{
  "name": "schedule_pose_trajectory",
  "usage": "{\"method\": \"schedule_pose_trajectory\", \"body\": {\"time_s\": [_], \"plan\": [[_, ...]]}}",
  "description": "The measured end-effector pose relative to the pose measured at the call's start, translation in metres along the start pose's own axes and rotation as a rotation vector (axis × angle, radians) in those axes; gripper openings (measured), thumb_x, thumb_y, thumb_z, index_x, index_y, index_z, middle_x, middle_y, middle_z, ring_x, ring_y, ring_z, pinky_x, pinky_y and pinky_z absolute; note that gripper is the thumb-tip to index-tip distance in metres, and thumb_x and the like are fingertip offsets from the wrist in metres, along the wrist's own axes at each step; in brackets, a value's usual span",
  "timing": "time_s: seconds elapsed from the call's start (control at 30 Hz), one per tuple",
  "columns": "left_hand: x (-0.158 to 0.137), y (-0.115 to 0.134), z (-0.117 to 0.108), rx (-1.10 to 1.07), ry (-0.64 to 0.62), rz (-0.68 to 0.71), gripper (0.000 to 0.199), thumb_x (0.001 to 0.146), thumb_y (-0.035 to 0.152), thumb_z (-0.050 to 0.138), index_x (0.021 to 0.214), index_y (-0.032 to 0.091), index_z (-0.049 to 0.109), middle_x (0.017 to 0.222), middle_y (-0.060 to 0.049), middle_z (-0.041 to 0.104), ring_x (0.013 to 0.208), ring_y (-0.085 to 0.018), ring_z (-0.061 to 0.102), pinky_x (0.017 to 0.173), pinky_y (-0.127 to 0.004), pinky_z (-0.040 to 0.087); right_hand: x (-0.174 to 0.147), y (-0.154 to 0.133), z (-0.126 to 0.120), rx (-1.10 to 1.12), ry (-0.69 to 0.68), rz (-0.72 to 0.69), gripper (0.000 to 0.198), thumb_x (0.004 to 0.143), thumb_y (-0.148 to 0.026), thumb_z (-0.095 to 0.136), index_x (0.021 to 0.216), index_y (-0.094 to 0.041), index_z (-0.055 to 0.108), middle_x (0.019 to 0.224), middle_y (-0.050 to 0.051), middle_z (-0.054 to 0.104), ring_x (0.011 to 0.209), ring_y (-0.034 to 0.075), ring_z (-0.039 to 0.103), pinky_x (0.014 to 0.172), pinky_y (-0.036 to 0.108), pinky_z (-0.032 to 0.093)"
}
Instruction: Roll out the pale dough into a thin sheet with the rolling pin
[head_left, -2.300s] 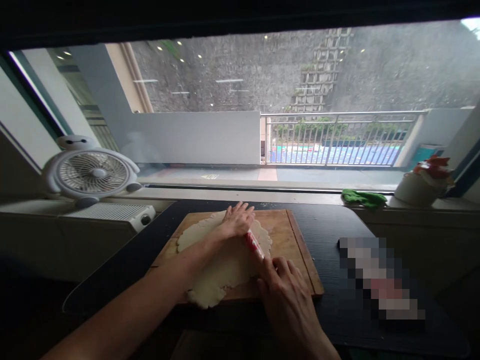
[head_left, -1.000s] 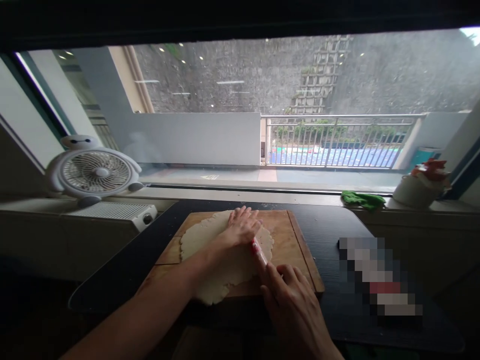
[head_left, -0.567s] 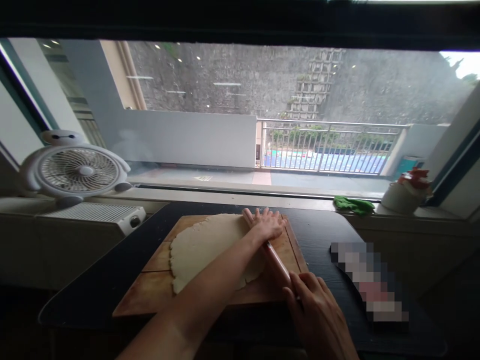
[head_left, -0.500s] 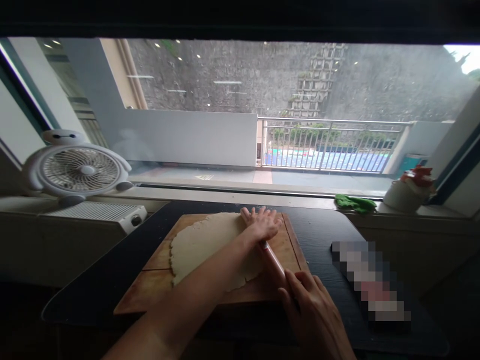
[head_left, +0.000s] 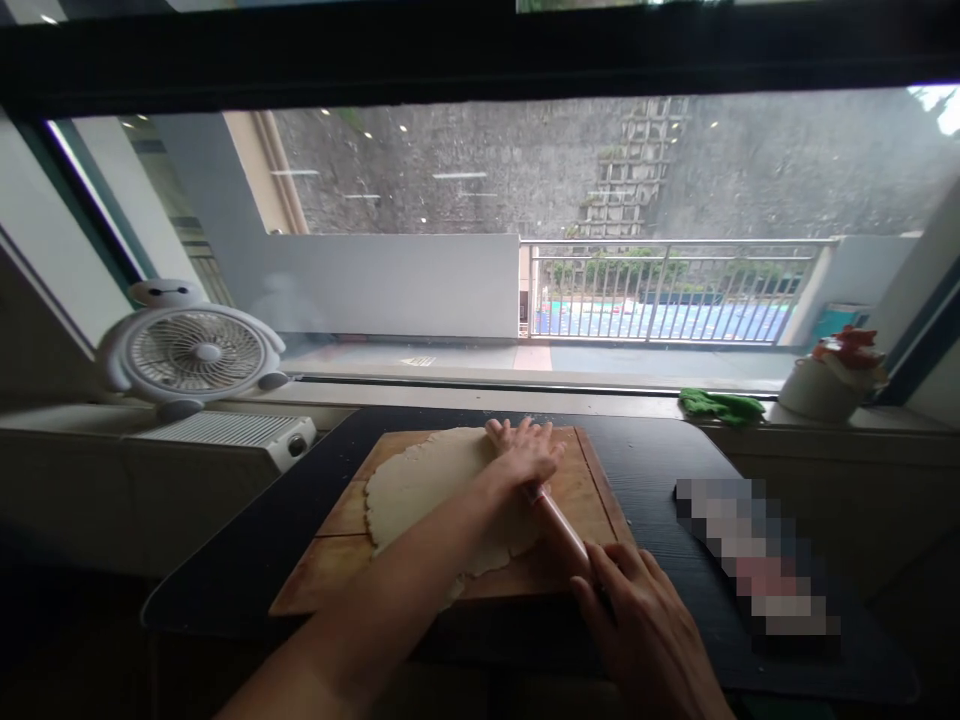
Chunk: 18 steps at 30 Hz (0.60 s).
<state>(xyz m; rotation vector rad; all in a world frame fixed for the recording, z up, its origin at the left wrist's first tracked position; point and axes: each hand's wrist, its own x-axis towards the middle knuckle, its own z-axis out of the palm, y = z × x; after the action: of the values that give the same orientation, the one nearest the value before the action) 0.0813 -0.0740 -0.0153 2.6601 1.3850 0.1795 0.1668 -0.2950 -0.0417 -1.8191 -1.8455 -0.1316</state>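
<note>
- Left hand (head_left: 529, 450), mine: laid over the far stretch of the rolling pin, palm down; fingers spread wide and reaching past it, resting on top with no grip closed around it.
- Right hand (head_left: 637, 605), mine: fingers curled around the near end of the same pin, thumb along its left side.
- Rolling pin (head_left: 561, 535), one: pinkish, with a small red-and-white mark just beside my left hand; slants from far left to near right, over the right side of the dough.
- Dough (head_left: 420, 490), one sheet: pale, thin, ragged at the edge, flat on the board; partly hidden under my left forearm, a small flap showing beyond it by the board's near edge.
- Cutting board (head_left: 322, 570), one: wooden, a dark line near its right side, bare at the near left corner.
- Desk (head_left: 652, 450), one: black, rounded corners, beneath the board.
- Pixelated object (head_left: 757, 560), one: long, on the desk to the right of the board; details blurred out.
- Fan (head_left: 206, 353), one: white, figure-shaped, standing at left by the window.
- Green cloth (head_left: 721, 407), one: crumpled, on the sill.
- White pot (head_left: 823, 388), one: orange topped, just right of the cloth.
</note>
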Motion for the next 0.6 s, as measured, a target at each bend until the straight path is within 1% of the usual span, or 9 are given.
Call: {"method": "schedule_pose_trajectory", "body": {"time_s": [0.1, 0.13, 0.2, 0.27, 0.33, 0.4, 0.47, 0.53, 0.6], "plan": [[0.021, 0.024, 0.005, -0.032, 0.037, 0.026, 0.065, 0.090, 0.056, 0.021, 0.138, 0.015, 0.037, 0.141, -0.015, 0.038, 0.134, -0.032, 0.025, 0.109, -0.054, 0.010, -0.002, 0.018, 0.004, -0.057, 0.008, -0.001, 0.023, 0.090, -0.032, 0.046, 0.111, -0.026, 0.052, 0.094, 0.003, 0.057, 0.085, 0.020, 0.054, 0.073, 0.035, 0.044], [0.022, 0.025, 0.007, -0.043, 0.055, 0.043, 0.063, 0.091, 0.054, 0.022, 0.137, 0.016, 0.038, 0.141, -0.014, 0.039, 0.133, -0.031, 0.027, 0.109, -0.054, 0.013, -0.003, 0.020, 0.007, -0.061, 0.009, -0.010, 0.025, 0.089, -0.033, 0.046, 0.112, -0.026, 0.051, 0.094, 0.003, 0.057, 0.084, 0.020, 0.054, 0.072, 0.035, 0.044], [0.013, 0.015, 0.010, -0.058, 0.093, 0.074, 0.059, 0.092, 0.051, 0.022, 0.137, 0.016, 0.038, 0.141, -0.012, 0.040, 0.132, -0.030, 0.030, 0.109, -0.053, 0.015, -0.005, 0.020, 0.012, -0.052, 0.010, -0.044, 0.032, 0.087, -0.034, 0.050, 0.118, -0.025, 0.048, 0.097, 0.004, 0.057, 0.086, 0.021, 0.054, 0.073, 0.035, 0.044], [-0.011, -0.007, 0.011, -0.051, 0.118, 0.085, 0.055, 0.093, 0.047, 0.022, 0.136, 0.017, 0.039, 0.141, -0.010, 0.040, 0.133, -0.030, 0.028, 0.110, -0.053, 0.012, -0.007, 0.012, 0.019, -0.037, 0.005, -0.092, 0.041, 0.083, -0.032, 0.055, 0.122, -0.023, 0.046, 0.100, 0.006, 0.057, 0.089, 0.022, 0.053, 0.076, 0.036, 0.044], [-0.045, -0.035, 0.008, -0.018, 0.141, 0.063, 0.050, 0.095, 0.040, 0.022, 0.135, 0.017, 0.042, 0.143, -0.008, 0.038, 0.136, -0.027, 0.022, 0.112, -0.051, 0.009, -0.007, 0.000, 0.026, -0.024, 0.008, -0.139, 0.044, 0.080, -0.027, 0.056, 0.123, -0.023, 0.046, 0.102, 0.006, 0.057, 0.092, 0.024, 0.053, 0.079, 0.038, 0.043], [-0.084, -0.060, 0.004, 0.025, 0.203, 0.025, 0.048, 0.095, 0.034, 0.021, 0.136, 0.018, 0.040, 0.146, -0.006, 0.033, 0.137, -0.024, 0.020, 0.111, -0.049, 0.015, -0.008, -0.011, 0.032, -0.007, 0.026, -0.162, 0.042, 0.079, -0.024, 0.056, 0.120, -0.023, 0.049, 0.104, 0.006, 0.057, 0.093, 0.024, 0.052, 0.080, 0.040, 0.042], [-0.117, -0.079, -0.003, 0.079, 0.268, -0.009, 0.047, 0.095, 0.032, 0.022, 0.137, 0.020, 0.037, 0.146, -0.006, 0.032, 0.136, -0.023, 0.024, 0.110, -0.050, 0.018, -0.008, -0.019, 0.035, 0.014, 0.054, -0.161, 0.042, 0.077, -0.025, 0.058, 0.118, -0.023, 0.050, 0.107, 0.006, 0.057, 0.094, 0.025, 0.052, 0.082, 0.042, 0.041], [-0.134, -0.090, -0.008, 0.143, 0.317, -0.008, 0.045, 0.094, 0.031, 0.026, 0.137, 0.021, 0.038, 0.145, -0.006, 0.034, 0.134, -0.022, 0.028, 0.110, -0.050, 0.017, -0.009, -0.022, 0.035, 0.031, 0.072, -0.155, 0.051, 0.074, -0.028, 0.060, 0.123, -0.023, 0.047, 0.110, 0.006, 0.057, 0.095, 0.026, 0.051, 0.082, 0.042, 0.041], [-0.130, -0.088, -0.010, 0.190, 0.336, 0.024, 0.043, 0.093, 0.030, 0.030, 0.132, 0.020, 0.045, 0.142, -0.008, 0.040, 0.132, -0.023, 0.031, 0.110, -0.050, 0.017, -0.008, -0.023, 0.034, 0.031, 0.071, -0.162, 0.057, 0.074, -0.028, 0.059, 0.128, -0.025, 0.043, 0.110, 0.006, 0.057, 0.095, 0.025, 0.052, 0.082, 0.041, 0.042]]}}
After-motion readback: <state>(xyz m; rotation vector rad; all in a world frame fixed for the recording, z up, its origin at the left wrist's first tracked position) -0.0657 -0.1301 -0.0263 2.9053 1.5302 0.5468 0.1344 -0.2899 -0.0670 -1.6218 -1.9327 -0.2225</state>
